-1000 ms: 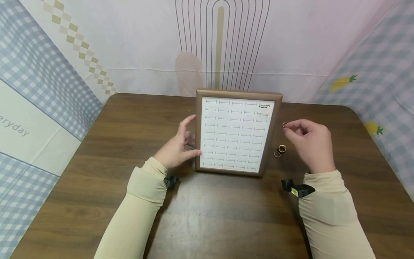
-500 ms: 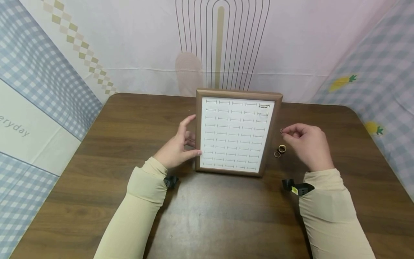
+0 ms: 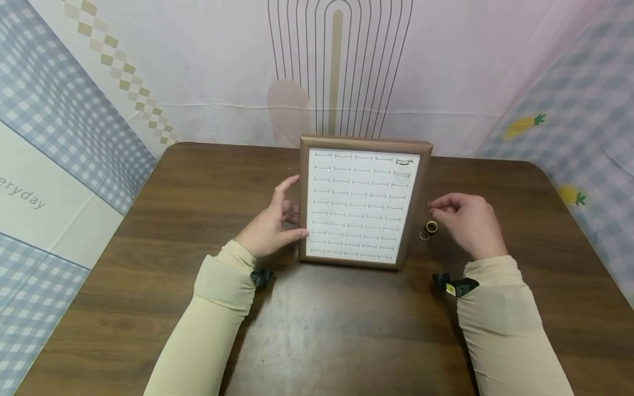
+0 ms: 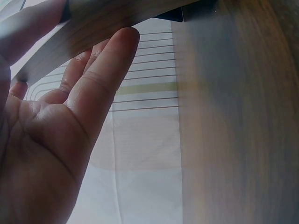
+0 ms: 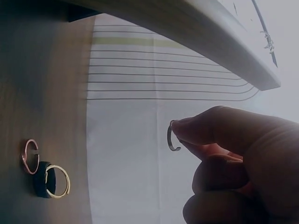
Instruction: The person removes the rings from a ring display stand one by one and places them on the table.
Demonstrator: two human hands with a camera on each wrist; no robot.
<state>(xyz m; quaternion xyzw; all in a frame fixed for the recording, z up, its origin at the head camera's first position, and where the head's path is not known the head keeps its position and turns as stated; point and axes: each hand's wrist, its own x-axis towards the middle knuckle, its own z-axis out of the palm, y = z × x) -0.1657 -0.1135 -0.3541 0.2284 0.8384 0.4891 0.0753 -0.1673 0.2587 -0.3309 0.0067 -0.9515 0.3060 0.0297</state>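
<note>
A ring display board (image 3: 354,203) in a wooden frame stands tilted back on the table, its white face lined with rows of slots. My left hand (image 3: 269,225) grips its left edge, thumb on the front and fingers at the side and behind. Between thumb and forefinger, my right hand (image 3: 470,223) pinches a thin open ring (image 5: 169,137), held off the board's right side. A silvery ring (image 3: 404,163) sits in the top right slot; something faint shows in the slot below. On the table lie a copper-coloured open ring (image 5: 24,161) and a gold ring (image 5: 68,182) against a dark band.
The brown wooden table (image 3: 317,341) extends around the board. A patterned cloth (image 3: 223,66) hangs behind the table's back edge, with checked cloths (image 3: 589,99) at the sides. A black wrist camera (image 3: 458,287) sits at the right cuff.
My right hand has moved slightly left and toward me with the pinched ring, closer to the board's right edge. The left hand and board stay put.
</note>
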